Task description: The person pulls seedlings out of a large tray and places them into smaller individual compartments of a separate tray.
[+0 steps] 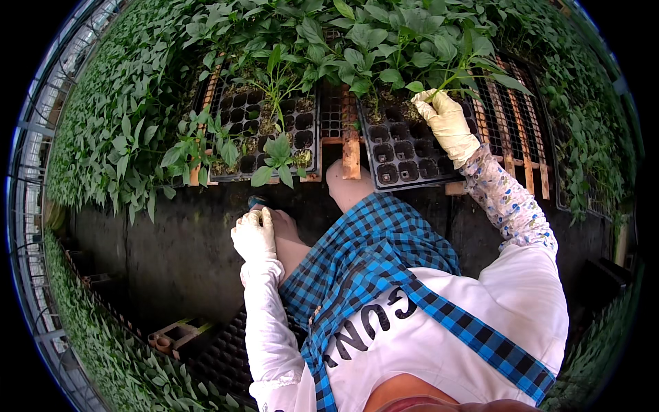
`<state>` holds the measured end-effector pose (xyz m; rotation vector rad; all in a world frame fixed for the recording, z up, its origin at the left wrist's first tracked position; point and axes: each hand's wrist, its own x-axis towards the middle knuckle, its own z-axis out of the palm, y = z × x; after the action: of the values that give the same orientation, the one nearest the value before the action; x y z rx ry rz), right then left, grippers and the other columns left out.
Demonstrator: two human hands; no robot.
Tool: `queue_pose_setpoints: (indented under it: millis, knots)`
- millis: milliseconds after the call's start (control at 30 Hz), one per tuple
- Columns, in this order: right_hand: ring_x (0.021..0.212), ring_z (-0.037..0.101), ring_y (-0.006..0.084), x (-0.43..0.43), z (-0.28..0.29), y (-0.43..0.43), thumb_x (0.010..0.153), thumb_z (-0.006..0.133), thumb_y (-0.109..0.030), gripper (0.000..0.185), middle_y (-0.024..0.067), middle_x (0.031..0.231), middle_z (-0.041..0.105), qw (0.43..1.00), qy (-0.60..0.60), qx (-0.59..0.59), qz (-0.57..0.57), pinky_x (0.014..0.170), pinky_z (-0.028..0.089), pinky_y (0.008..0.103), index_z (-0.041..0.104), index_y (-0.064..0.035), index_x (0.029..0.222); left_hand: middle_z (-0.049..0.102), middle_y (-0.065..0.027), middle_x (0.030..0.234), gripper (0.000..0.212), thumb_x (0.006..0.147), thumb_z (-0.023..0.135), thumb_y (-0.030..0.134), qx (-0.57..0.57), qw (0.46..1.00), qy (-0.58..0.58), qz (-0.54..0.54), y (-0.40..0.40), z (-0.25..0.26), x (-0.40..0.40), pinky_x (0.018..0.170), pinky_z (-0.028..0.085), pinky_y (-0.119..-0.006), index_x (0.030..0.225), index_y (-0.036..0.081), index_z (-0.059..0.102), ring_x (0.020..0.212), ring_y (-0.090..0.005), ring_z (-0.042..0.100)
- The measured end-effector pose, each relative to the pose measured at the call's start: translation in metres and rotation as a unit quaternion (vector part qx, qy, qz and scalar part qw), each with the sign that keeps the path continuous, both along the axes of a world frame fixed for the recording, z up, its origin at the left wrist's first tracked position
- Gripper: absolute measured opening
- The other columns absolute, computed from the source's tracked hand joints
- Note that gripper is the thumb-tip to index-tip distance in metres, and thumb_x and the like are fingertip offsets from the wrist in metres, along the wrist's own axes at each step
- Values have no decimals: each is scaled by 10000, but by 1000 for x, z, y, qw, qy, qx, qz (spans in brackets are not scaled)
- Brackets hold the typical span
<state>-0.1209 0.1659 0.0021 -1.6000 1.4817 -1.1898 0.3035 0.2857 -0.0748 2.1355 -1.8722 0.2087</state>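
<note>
My right hand [447,123], in a cream glove, pinches the stem of a leafy green seedling [453,78] over the right black plug tray [406,177]. Several front cells of that tray hold no plant, and seedlings stand towards its back. My left hand [255,236], gloved too, is beside my lower leg with its fingers curled. Nothing shows between them. Ahead of it, the left plug tray [315,170] holds a few seedlings among bare cells. One small seedling [278,157] leans over its front edge.
Wooden slats [351,154] and wire mesh support the trays. Dense seedlings [118,98] spread left and behind. Dark ground sheeting [170,247] covers the aisle. Behind me are a concrete block [181,332] and stacked black trays [221,355]. My knee reaches under the bench edge.
</note>
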Motion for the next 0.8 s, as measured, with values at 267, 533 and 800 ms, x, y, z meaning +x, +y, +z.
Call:
queue_pose_setpoints:
  millis: [267,533,800]
  knots:
    - [935,630,350,20,-17,-37,873,658,-300,259,153,950,677,928,365,72,18,837,478,422,664,-75,1000,687,-42,844,224,860,652,334,20,999,-19,19,3,-1,1,781,458,-401,799,120,684,847,-246,629]
    - [880,650,360,22,-15,-54,836,619,-289,256,172,906,679,887,448,101,47,758,512,447,661,-63,949,695,-43,843,250,864,652,354,30,999,-17,13,0,2,0,770,474,-405,817,113,699,832,-254,642]
    - [996,631,323,8,-16,-22,890,644,-263,291,142,994,684,952,277,122,55,877,481,393,667,-66,1103,699,-44,837,246,862,653,334,-15,999,-31,-14,-5,-1,-12,765,465,-412,767,110,688,822,-249,638]
